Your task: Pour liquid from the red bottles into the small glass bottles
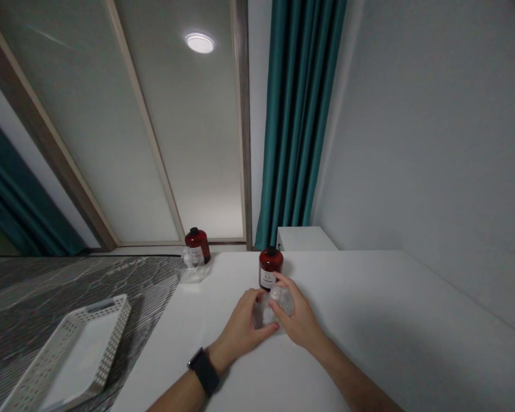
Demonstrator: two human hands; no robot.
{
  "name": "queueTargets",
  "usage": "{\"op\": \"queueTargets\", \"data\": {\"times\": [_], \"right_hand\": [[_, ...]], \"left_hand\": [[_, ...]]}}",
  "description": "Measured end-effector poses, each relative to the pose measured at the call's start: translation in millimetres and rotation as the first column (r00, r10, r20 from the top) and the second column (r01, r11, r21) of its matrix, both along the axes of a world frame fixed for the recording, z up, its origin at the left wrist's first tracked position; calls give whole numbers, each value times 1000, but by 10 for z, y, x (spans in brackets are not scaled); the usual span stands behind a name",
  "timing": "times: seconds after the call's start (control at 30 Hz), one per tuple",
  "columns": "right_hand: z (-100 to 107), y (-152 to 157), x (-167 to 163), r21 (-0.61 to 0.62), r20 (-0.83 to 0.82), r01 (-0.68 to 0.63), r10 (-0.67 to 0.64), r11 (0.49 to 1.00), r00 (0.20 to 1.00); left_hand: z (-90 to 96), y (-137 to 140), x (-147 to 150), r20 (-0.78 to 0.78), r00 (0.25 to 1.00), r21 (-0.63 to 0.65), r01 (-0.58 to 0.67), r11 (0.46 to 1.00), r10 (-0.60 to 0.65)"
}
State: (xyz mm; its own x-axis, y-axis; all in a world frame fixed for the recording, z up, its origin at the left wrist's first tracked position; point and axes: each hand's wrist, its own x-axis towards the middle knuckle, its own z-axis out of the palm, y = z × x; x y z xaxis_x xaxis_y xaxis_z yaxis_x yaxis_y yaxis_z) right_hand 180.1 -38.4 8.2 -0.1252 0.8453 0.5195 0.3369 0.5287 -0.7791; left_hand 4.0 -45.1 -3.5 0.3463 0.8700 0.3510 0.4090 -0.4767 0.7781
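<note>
Two hands work over one white tabletop, a little back from the middle of its far edge. Between them sits a clear plastic piece, low over the surface, with one rounded clear knob at its upper right. The left hand has its grip curled around the piece's left and near sides, finger and thumb bent against it. The right hand has its grip closed on the knobbed side, thumb laid by the knob, forefinger reaching up to the front of a bottle.

There are two dark red bottles, each with a black cap and a pale label. The nearer bottle stands just behind the clear piece, near the far edge; the second bottle stands at the far left corner. In front of that one, by the left edge, is a second clear piece, also topped by a rounded part. That makes two bottles and two clear pieces.

One black watch is on the left wrist. Beyond the left edge, lower down, is one white perforated basket. Past the far edge are one white cabinet and one teal curtain; a second curtain hangs far left.
</note>
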Motion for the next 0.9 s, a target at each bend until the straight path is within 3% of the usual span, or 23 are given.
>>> {"op": "queueTargets", "data": {"times": [0.2,0.47,0.57,0.9], "right_hand": [[91,37,70,169,-64,82,-72,982,995],[152,95,169,220,-110,190,-169,957,979],[141,109,185,185,-144,244,-220,952,965],[46,167,157,-1,-215,212,-207,977,954]], "left_hand": [[1,-12,-5,-14,1000,-4,-6,1000,6],[25,-18,0,-38,999,-17,-20,1000,20],[13,-16,-8,-47,999,-22,-20,1000,19],[-4,-18,-5,-49,999,-10,-21,1000,20]]}}
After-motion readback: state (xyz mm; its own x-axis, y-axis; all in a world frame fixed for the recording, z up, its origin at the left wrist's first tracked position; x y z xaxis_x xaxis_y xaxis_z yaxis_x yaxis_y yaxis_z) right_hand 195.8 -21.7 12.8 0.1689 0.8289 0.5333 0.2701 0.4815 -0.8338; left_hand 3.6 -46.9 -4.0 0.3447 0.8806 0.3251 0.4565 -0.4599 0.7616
